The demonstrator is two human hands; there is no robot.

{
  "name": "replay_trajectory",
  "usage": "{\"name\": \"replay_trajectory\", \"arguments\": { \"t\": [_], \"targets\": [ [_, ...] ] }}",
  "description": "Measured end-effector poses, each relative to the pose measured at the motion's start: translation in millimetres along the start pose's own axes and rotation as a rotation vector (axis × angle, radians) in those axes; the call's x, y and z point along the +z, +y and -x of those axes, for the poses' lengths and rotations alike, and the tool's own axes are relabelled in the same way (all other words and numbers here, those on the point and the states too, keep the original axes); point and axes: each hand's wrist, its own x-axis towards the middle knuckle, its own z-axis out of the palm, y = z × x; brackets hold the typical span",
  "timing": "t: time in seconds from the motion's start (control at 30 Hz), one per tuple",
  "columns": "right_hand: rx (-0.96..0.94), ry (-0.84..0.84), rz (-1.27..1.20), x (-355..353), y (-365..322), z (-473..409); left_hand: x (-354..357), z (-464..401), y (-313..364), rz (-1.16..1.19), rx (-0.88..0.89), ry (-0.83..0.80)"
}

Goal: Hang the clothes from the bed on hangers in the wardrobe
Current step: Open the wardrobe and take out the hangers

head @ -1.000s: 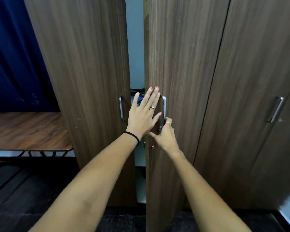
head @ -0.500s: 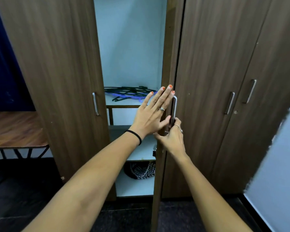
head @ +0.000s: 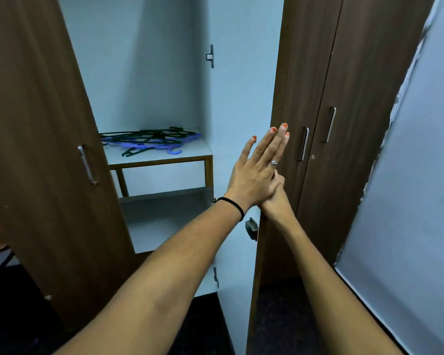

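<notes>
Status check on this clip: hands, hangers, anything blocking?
Left hand flat on the open door's inner face. Right hand behind it at the door edge, grip hidden. Hangers piled on the shelf. Nothing in the way.

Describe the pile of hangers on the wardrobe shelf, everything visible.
The loose pile of thin dark green and purple-blue plastic hangers lies flat on the pale shelf with a wooden front edge, inside the open wardrobe compartment. The hangers are tangled and overlapping, so no exact count can be read. One dark green hanger and one purple-blue hook stick out toward the shelf's front. They sit toward the back and left of the shelf. No clothes hang on them, and neither hand touches them.
</notes>
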Motion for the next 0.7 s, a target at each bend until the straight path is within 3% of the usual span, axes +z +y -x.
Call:
{"name": "replay_trajectory", "arguments": {
  "t": [0.2,0.33,0.4,0.5,0.7],
  "targets": [
    [0.048,0.137,0.039,15.7,1.2,17.6,2.2,3.3,-10.1,0.058,0.034,0.0],
    [-0.155,0.411,0.434,40.5,-9.1,62.4,-1.9,17.7,-18.3,0.111,0.064,0.064],
    [-0.165,0.463,0.56,59.6,-12.8,79.2,-0.5,29.0,-27.6,0.129,0.028,0.07],
    [-0.208,0.355,0.7,89.0,-11.1,93.9,11.1,51.9,-58.4,0.141,-0.113,0.022],
    [-0.174,-0.002,0.689,150.1,-8.8,87.4,39.0,107.4,-156.4,0.003,-0.25,-0.145]
  ]
}}
